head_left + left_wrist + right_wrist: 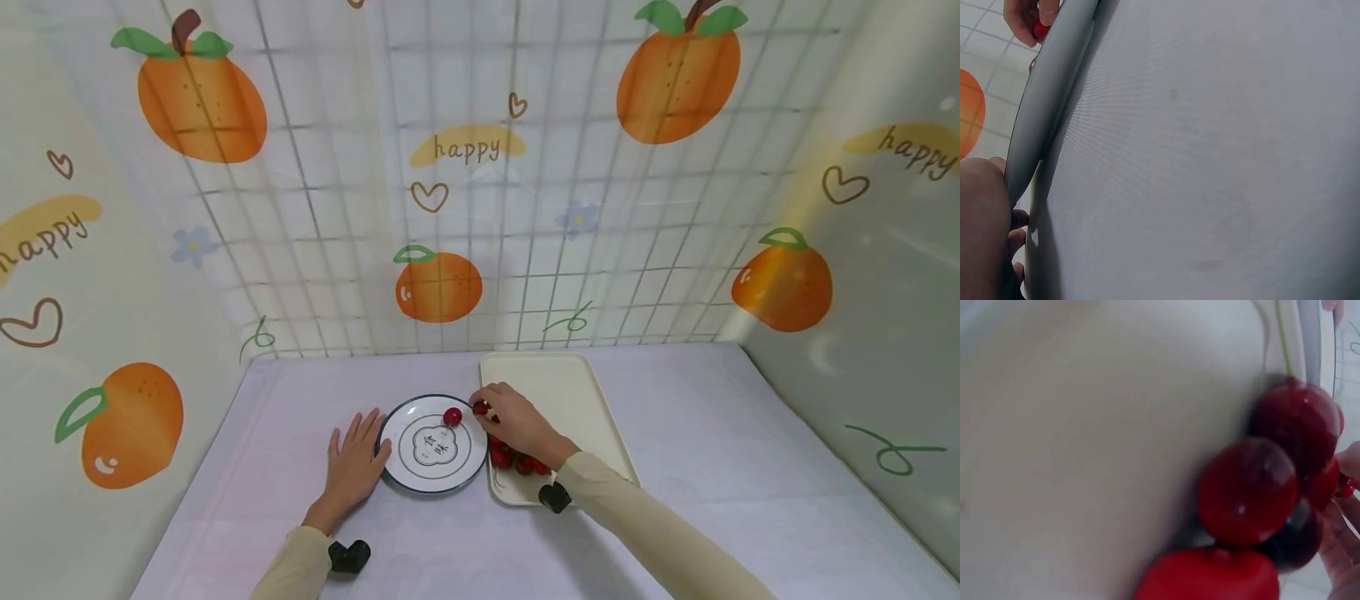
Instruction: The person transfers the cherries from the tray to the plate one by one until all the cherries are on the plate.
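Counter (450,550): beneath plate (435,482)
Left hand (352,467): splayed, touching plate, likely steadying it
Right hand (517,423): pinches cherry (481,407) at plate's right

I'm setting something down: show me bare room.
Bare: table right of the tray; the tray's far-right corner. Crowded: around red fruit and the right hand at the tray's left, and the plate's left rim, by the left hand.

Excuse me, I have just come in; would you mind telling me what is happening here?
A person's right hand holds a red cherry near the right rim of a plate, while their left hand touches its left side. One cherry lies on the plate; more cherries lie in the tray beside it.
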The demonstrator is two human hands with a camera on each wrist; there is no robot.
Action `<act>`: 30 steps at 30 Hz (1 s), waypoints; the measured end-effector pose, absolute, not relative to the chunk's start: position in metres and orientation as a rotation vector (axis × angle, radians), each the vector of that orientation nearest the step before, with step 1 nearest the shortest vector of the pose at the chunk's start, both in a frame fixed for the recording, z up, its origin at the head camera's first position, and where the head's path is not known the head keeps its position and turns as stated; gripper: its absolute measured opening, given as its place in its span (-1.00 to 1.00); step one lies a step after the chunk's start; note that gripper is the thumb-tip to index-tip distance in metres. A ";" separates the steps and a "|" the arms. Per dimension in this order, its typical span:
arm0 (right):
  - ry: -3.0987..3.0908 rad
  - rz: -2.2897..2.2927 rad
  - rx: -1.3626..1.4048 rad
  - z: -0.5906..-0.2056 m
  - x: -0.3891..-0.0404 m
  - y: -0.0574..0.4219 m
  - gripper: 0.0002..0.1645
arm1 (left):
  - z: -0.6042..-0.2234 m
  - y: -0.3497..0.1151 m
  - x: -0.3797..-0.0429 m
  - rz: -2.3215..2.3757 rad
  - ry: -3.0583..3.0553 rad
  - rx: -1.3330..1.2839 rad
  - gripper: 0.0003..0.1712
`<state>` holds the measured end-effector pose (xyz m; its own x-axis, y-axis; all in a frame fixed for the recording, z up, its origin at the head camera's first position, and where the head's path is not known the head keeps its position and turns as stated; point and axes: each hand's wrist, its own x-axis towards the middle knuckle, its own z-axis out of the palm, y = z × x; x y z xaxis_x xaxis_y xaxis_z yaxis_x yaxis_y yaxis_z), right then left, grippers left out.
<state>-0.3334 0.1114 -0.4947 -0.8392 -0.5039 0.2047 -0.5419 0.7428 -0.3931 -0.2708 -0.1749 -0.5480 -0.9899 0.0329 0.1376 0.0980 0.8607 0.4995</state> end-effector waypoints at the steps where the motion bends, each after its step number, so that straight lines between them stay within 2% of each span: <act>1: -2.847 0.681 0.874 -0.495 -0.333 0.111 -0.67 | -0.547 -0.175 -0.270 -0.796 -2.908 -0.102 -0.36; 9: -2.835 0.586 0.949 -0.501 -0.333 0.104 -0.73 | -0.546 -0.174 -0.268 -0.790 -2.909 -0.102 -0.36; 17: -2.916 0.536 0.903 -0.500 -0.332 0.097 -0.63 | -0.547 -0.174 -0.270 -0.774 -2.910 -0.108 -0.36; 24: -2.903 0.490 0.942 -0.500 -0.331 0.097 -0.68 | -0.547 -0.174 -0.269 -0.783 -2.921 -0.103 -0.35; 30: -2.877 0.511 0.957 -0.500 -0.330 0.100 -0.64 | -0.549 -0.175 -0.270 -0.769 -2.920 -0.107 -0.35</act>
